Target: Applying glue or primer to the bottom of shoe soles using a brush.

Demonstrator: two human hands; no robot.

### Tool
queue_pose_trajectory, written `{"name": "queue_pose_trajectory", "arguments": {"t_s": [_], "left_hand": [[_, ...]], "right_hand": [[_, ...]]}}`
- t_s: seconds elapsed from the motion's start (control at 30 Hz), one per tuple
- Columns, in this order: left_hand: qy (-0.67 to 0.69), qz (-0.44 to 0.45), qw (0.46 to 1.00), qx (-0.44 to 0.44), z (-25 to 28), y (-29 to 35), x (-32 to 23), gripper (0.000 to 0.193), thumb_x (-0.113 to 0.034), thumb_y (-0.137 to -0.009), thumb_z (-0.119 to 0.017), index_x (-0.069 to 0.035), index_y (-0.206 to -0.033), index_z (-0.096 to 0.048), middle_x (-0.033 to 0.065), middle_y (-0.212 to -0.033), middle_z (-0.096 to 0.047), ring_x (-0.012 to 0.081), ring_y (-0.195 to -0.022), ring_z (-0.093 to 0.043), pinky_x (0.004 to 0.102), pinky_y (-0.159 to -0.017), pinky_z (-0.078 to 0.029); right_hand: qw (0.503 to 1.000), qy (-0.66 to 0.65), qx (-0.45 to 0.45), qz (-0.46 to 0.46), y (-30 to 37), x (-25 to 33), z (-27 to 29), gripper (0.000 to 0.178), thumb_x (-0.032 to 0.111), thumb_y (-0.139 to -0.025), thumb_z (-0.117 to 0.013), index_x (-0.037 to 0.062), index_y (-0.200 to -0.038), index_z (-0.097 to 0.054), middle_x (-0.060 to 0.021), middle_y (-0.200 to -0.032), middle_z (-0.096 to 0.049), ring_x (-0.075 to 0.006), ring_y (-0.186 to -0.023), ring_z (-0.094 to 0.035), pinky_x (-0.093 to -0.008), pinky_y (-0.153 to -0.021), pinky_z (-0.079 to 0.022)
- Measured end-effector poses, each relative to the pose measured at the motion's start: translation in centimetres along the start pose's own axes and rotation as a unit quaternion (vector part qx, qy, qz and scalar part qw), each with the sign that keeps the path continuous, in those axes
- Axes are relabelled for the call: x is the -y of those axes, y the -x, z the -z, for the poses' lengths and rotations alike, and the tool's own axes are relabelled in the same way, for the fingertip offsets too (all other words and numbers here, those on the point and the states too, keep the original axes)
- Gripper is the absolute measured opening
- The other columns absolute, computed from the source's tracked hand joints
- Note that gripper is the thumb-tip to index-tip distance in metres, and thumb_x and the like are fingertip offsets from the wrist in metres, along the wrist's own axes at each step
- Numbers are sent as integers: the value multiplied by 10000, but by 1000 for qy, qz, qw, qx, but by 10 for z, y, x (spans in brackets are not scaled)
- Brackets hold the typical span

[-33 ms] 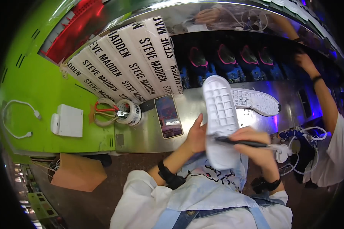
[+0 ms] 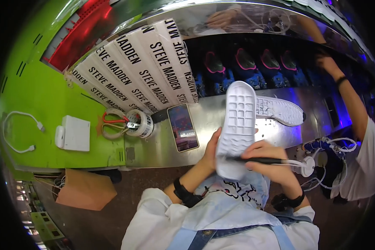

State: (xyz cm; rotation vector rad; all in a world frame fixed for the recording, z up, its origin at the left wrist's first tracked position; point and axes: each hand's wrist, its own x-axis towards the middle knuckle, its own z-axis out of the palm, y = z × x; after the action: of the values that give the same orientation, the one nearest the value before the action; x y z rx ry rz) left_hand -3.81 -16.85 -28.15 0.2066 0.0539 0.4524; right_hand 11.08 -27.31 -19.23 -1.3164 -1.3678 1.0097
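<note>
A white shoe sole [image 2: 238, 121] with a grid of recesses stands tilted upward in front of my chest. My left hand [image 2: 211, 149] is closed around its lower left side, the fingers mostly hidden behind it. In my right hand [image 2: 268, 160] is a black-handled brush [image 2: 260, 160], with a white tube running from its rear end. Its blurred dark tip touches the lower part of the sole's recessed face. Another white sole [image 2: 281, 111] lies on the metal bench, just behind and to the right of the held one.
A phone [image 2: 183, 127] lies on the metal bench [image 2: 154, 150], beside tape rolls [image 2: 141, 123] and scissors [image 2: 116, 118]. A printed box [image 2: 133, 68] stands behind. Dark shoe uppers [image 2: 246, 60] line a black conveyor. At right, a co-worker's arm [image 2: 350, 93] reaches over it.
The held sole has turned slightly more upright, its lower end shifting left. My right hand and the brush have moved a little left and down along it. The co-worker's hand has shifted slightly left.
</note>
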Motion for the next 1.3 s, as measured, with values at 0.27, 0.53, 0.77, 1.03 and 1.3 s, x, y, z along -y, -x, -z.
{"name": "queue_pose_trajectory", "arguments": {"t_s": [0.27,0.53,0.77,1.03,1.3], "left_hand": [[89,-31,995,32,21,-8,11,650,-446,-928,-313,-48,-1436,-235,194,-1408,-357,350,-1252,-412,491,-1049,-344],[110,-71,991,24,13,-7,4,715,-498,-885,-405,-45,-1421,-269,170,-1384,-384,316,-1206,-444,520,-1004,-379],[95,-42,995,-1,16,-11,-24,702,-500,-898,-366,-47,-1425,-266,177,-1385,-388,350,-1120,-498,538,-904,-451],[19,-34,999,16,3,-16,-37,676,-487,-907,-332,-4,-1379,-334,215,-1304,-467,373,-1118,-528,508,-848,-511],[-61,80,995,23,12,-14,-54,766,-498,-846,-370,25,-1400,-285,269,-1336,-413,441,-1067,-541,530,-863,-489]], "right_hand": [[904,393,-85,142,-27,-39,-49,314,17,-712,-662,68,-1022,-673,-73,-648,-544,-231,-659,-547,-316,-642,-435],[917,335,-50,211,-26,-31,-58,249,-8,-710,-656,38,-954,-679,-98,-831,-662,-213,-685,-573,-301,-665,-449],[977,140,-61,151,-21,-1,-48,208,25,-735,-669,29,-943,-672,-123,-935,-674,-250,-815,-629,-342,-761,-476],[996,-47,77,27,-7,-20,-49,131,63,-846,-625,-16,-945,-659,-116,-877,-678,-129,-795,-649,-238,-676,-499],[957,-194,109,-185,2,-18,-33,140,53,-882,-566,-46,-939,-648,-106,-834,-673,-131,-734,-653,-240,-640,-506]]}}
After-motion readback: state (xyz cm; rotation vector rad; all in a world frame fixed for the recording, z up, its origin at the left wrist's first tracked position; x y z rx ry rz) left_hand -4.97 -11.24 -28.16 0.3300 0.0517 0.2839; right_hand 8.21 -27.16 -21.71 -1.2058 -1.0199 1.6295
